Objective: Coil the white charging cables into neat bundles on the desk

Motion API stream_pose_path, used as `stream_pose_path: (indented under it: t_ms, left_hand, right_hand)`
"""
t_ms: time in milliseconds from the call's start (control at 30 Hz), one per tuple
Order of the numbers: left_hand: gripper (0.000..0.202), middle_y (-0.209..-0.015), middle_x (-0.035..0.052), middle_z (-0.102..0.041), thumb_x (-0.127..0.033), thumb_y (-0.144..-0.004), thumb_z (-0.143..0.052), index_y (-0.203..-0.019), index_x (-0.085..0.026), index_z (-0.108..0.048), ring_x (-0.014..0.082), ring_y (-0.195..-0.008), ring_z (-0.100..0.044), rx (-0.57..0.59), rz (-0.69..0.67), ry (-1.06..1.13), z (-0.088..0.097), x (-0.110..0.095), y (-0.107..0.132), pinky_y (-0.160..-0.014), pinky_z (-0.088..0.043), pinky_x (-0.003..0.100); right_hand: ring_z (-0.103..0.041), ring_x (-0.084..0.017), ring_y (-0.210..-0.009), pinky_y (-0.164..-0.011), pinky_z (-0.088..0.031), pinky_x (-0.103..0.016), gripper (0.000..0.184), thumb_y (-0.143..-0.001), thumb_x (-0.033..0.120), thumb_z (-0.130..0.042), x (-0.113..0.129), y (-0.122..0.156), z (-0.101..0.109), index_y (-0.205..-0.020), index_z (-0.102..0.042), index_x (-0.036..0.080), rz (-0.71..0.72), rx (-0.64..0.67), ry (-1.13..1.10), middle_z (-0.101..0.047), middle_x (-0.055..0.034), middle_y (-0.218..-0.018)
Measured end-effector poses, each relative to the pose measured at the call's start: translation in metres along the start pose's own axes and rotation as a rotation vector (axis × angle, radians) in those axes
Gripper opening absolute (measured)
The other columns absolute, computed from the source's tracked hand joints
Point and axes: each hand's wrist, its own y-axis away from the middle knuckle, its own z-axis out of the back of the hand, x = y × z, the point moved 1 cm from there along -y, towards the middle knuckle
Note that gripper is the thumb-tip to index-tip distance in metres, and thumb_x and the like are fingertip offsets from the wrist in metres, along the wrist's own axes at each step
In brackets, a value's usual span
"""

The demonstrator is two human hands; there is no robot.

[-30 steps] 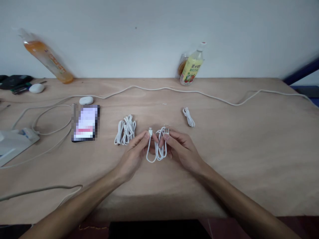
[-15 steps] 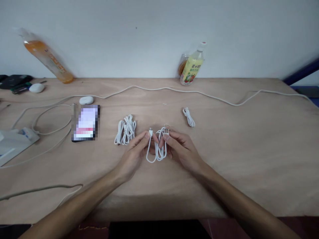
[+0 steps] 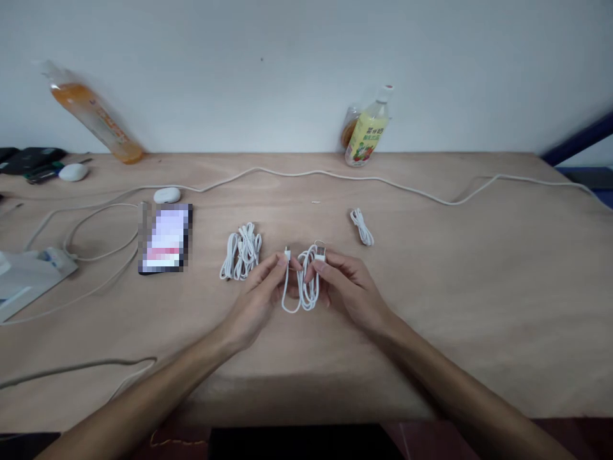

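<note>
Between both hands is a white USB cable, gathered in loose coils. My left hand pinches its small plug end between thumb and fingers, and a single loop of cord hangs down from there. At the other end, my right hand grips the wider USB plug and the coils beside it. Some fingertips are hidden behind the cord. Left of my left hand lies a pile of coiled white cables. Beyond my right hand rests one more bundled white cable.
A phone and a white earbud case lie left. A long white cord crosses the wooden table. Against the wall stand an orange drink bottle and a yellow-labelled bottle. A white power strip sits far left.
The small plug in my left hand has turned slightly and now shows its narrow side. Both hands keep their hold on the cable. The whole view has shifted a little.
</note>
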Motion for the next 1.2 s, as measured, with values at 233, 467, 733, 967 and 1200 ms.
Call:
stream_pose_path:
  t_ms: [233,467,733,967,1200]
  left_hand:
    - [0.025,-0.092,0.0028,-0.075,-0.040,-0.096,-0.085,-0.094,-0.019,-0.071,0.0203,-0.090,-0.073,-0.059,-0.030,0.028,0.001,0.000,0.002,-0.089,-0.061,0.035]
    - [0.025,-0.103,0.0066,-0.082,-0.021,-0.095,-0.083,-0.119,-0.016,-0.077,0.0213,-0.097,-0.078,-0.067,0.019,0.104,-0.001,-0.006,0.000,-0.098,-0.063,0.039]
    - [0.021,-0.108,0.0110,-0.079,-0.033,-0.101,-0.078,-0.114,-0.017,-0.084,0.0277,-0.111,-0.074,0.160,0.026,0.130,-0.010,-0.007,0.002,-0.102,-0.059,0.043]
    - [0.033,-0.103,0.0084,-0.076,-0.043,-0.102,-0.078,-0.126,-0.021,-0.080,0.0263,-0.104,-0.073,0.137,0.047,0.135,-0.010,-0.003,0.004,-0.100,-0.059,0.044]
    - [0.046,-0.121,0.0112,-0.081,-0.039,-0.104,-0.075,-0.147,-0.025,-0.073,0.0272,-0.109,-0.074,0.028,0.025,0.146,-0.005,-0.002,0.002,-0.100,-0.062,0.046]
  right_hand:
    - [-0.054,-0.012,-0.058,-0.049,-0.044,-0.024,0.040,-0.098,0.054,-0.075,-0.001,0.000,0.000,-0.076,-0.073,0.021,0.015,-0.043,-0.074,-0.060,0.0003,-0.073]
    - [-0.050,-0.014,-0.056,-0.045,-0.048,-0.024,0.049,-0.091,0.059,-0.081,0.001,-0.002,0.000,-0.067,-0.057,0.023,-0.037,-0.104,-0.278,-0.055,0.0015,-0.068]
    - [-0.061,-0.019,-0.068,-0.055,-0.058,-0.028,0.049,-0.088,0.061,-0.082,0.006,-0.002,0.002,-0.070,-0.055,0.025,-0.063,-0.108,-0.385,-0.065,-0.0019,-0.075]
    - [-0.066,-0.018,-0.068,-0.048,-0.054,-0.023,0.028,-0.095,0.051,-0.077,-0.001,0.000,0.003,-0.097,-0.067,0.025,-0.068,-0.070,-0.361,-0.070,-0.0006,-0.079]
    - [-0.065,-0.016,-0.068,-0.052,-0.054,-0.025,0.027,-0.101,0.051,-0.072,-0.002,0.000,0.003,-0.108,-0.068,0.026,0.037,-0.117,-0.075,-0.067,0.0011,-0.080]
